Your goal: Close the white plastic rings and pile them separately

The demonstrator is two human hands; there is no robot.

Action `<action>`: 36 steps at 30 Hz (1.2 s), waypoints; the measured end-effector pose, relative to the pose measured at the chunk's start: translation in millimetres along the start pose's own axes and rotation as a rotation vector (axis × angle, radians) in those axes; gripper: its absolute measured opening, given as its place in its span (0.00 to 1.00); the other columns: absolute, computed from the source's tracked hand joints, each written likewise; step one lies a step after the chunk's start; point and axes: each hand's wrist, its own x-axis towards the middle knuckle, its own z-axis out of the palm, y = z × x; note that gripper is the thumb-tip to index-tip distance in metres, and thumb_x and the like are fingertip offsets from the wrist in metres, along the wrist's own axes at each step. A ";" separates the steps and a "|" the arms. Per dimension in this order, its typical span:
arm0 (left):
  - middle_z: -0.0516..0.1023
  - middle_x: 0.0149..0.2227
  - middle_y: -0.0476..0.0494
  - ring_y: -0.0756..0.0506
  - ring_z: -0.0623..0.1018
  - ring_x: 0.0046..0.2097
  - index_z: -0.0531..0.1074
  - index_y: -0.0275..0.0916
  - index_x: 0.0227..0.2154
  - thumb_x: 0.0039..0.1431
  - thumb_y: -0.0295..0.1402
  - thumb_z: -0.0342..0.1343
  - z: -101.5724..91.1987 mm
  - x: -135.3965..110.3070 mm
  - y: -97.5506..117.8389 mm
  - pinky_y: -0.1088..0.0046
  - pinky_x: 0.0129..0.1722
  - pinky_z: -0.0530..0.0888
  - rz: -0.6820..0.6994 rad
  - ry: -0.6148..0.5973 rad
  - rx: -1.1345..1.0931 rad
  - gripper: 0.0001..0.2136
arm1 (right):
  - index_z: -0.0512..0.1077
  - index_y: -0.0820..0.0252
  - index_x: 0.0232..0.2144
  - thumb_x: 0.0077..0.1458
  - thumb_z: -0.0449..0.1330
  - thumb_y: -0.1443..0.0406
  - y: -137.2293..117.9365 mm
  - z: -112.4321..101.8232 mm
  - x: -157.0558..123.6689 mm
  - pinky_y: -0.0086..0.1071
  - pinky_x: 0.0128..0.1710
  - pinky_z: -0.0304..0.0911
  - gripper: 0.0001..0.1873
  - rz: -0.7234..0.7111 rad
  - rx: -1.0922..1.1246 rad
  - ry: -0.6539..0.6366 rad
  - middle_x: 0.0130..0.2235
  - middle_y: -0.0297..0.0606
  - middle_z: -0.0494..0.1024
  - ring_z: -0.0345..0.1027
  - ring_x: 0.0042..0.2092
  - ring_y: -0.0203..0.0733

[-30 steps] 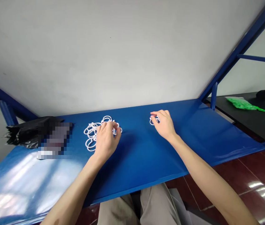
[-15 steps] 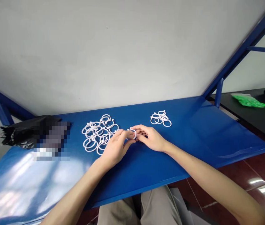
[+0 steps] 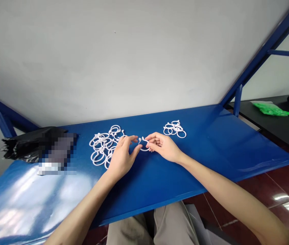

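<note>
My right hand (image 3: 163, 147) pinches a white plastic shower curtain ring (image 3: 145, 150) between thumb and fingers above the blue table. The ring is unclasped, with a gap at its top between the two knobbed ends. Just left of it, my left hand (image 3: 124, 153) has its thumb and fingers apart; the thumb tip is close to the ring's left side, and whether it touches cannot be made out. Beside and partly behind my left hand lies a larger pile of white rings (image 3: 100, 144). A smaller cluster of similar rings (image 3: 175, 128) rests beyond my right hand.
Black plastic bags (image 3: 32, 143) and a dark, pixelated object (image 3: 60, 149) lie at the left of the blue table (image 3: 211, 146). A pale wall rises behind, with blue frame bars on both sides. A green bag (image 3: 272, 109) sits on a black surface at right.
My left fingers have drawn back left from the ring and spread. The ring now shows a gap at its top, held by my right hand, which has hardly moved.
</note>
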 end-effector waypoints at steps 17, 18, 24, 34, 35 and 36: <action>0.81 0.34 0.48 0.48 0.78 0.35 0.76 0.42 0.34 0.65 0.35 0.55 -4.0 0.6 9.5 0.72 0.37 0.72 -0.106 -0.098 -0.201 0.07 | 0.81 0.57 0.37 0.62 0.63 0.61 -11.4 4.7 -7.7 0.35 0.42 0.69 0.08 -0.151 -0.217 -0.001 0.38 0.37 0.82 0.75 0.39 0.41; 0.80 0.35 0.47 0.48 0.78 0.36 0.76 0.42 0.34 0.65 0.34 0.54 -3.7 -0.6 9.1 0.72 0.38 0.72 -0.076 -0.088 -0.189 0.07 | 0.81 0.57 0.37 0.62 0.62 0.61 -12.6 5.8 -8.8 0.35 0.42 0.69 0.08 -0.173 -0.235 -0.007 0.37 0.37 0.81 0.75 0.39 0.41; 0.79 0.34 0.47 0.47 0.77 0.37 0.76 0.42 0.37 0.66 0.31 0.54 -5.2 1.5 7.2 0.72 0.39 0.73 0.092 -0.071 -0.079 0.06 | 0.81 0.55 0.41 0.65 0.60 0.63 -11.6 7.5 -7.5 0.35 0.41 0.69 0.09 -0.308 -0.359 0.009 0.38 0.37 0.82 0.75 0.39 0.41; 0.75 0.53 0.36 0.34 0.72 0.53 0.74 0.39 0.53 0.54 0.24 0.51 -20.9 5.5 -23.2 0.53 0.52 0.71 0.080 -0.289 0.499 0.23 | 0.79 0.57 0.44 0.67 0.55 0.68 -4.9 -62.9 4.6 0.39 0.40 0.68 0.12 -0.137 -1.113 0.313 0.43 0.43 0.77 0.69 0.45 0.48; 0.75 0.52 0.36 0.33 0.71 0.53 0.75 0.39 0.52 0.54 0.24 0.51 -21.8 5.5 -26.8 0.52 0.53 0.71 0.069 -0.307 0.513 0.22 | 0.79 0.57 0.44 0.67 0.56 0.68 -5.1 -70.6 4.9 0.39 0.39 0.68 0.12 -0.092 -1.139 0.321 0.43 0.43 0.78 0.69 0.45 0.48; 0.76 0.51 0.36 0.33 0.71 0.52 0.75 0.40 0.51 0.55 0.24 0.51 -22.4 5.6 -29.8 0.52 0.52 0.70 0.062 -0.322 0.517 0.21 | 0.79 0.56 0.43 0.66 0.56 0.68 -5.3 -76.7 5.2 0.38 0.39 0.67 0.11 -0.051 -1.153 0.321 0.42 0.42 0.78 0.68 0.44 0.48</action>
